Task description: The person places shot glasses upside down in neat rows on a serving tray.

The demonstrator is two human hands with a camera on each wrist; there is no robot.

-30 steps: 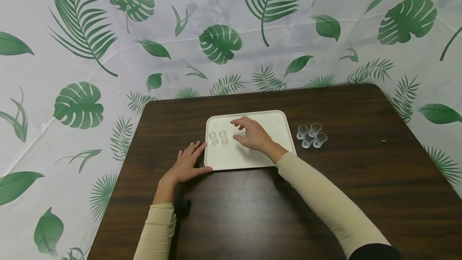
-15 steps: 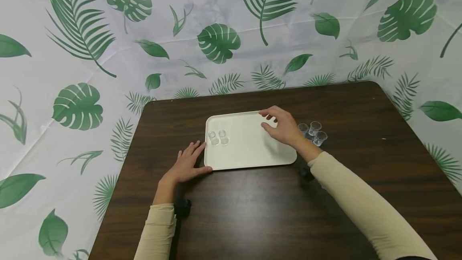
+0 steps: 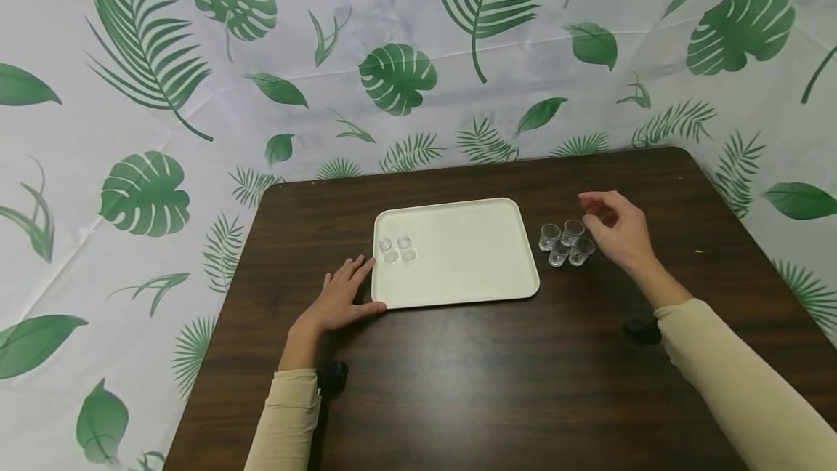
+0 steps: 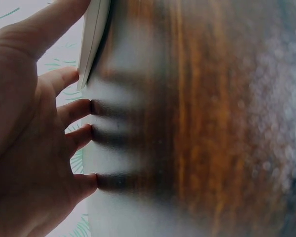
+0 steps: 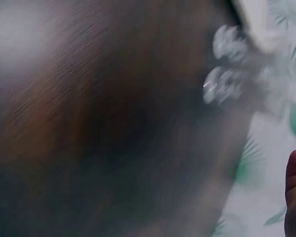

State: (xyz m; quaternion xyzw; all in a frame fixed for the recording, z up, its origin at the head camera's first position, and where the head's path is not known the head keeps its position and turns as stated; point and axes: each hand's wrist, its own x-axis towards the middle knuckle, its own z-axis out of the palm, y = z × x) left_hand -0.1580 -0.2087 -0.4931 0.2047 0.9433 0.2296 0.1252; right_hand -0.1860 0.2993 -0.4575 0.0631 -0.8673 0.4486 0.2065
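Observation:
A cream tray [image 3: 467, 253] lies on the table. My left hand [image 3: 335, 300] rests at its left edge, fingers spread; in the left wrist view the thumb and forefinger lie along the tray's rim [image 4: 94, 44] and the other fingertips touch the table. Two small clear cups [image 3: 406, 253] stand side by side near the tray's left end. Several more clear cups [image 3: 580, 253] are clustered on the table just right of the tray. Beside that cluster, on its right, hovers my right hand [image 3: 621, 232], fingers loosely bent and holding nothing. The right wrist view shows blurred cups [image 5: 223, 86] and my thumb [image 5: 294, 180].
The dark wooden table [image 3: 458, 384] has a rounded far edge. Behind it and along the left hangs a white cloth [image 3: 314, 107] with green leaf prints. A black wrist camera [image 3: 641, 331] hangs under the right wrist.
My right hand has moved right, from over the tray, past the cup cluster to its right side. The left hand and the cups have stayed where they were.

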